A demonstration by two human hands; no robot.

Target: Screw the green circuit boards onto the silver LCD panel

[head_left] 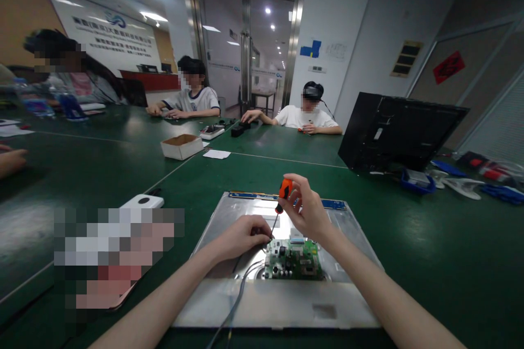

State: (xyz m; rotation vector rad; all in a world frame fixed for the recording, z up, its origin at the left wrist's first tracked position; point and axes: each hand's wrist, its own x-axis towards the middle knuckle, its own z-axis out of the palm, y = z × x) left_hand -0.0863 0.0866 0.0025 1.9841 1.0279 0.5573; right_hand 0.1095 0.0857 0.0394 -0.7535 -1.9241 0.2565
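My right hand (309,210) grips an orange-and-black screwdriver (285,190) by its handle. The thin shaft slants down to the upper left corner of a green circuit board (292,259). Beside that tip is my left hand (245,235), thumb and fingers pinched together; whatever they hold is hidden. The board lies on the silvery metal back of a flat display panel (344,302), which rests on the table under both forearms. Dark cables (241,292) run from the board's left side towards me, over the panel's near edge.
A black monitor (397,133) stands at the right, near a blue tray (417,181) and gloves (462,185). At the left lie a white device (143,202) and a blurred-out flat object (118,262). An open box (182,147) sits farther back. Several people sit around the green table (421,240).
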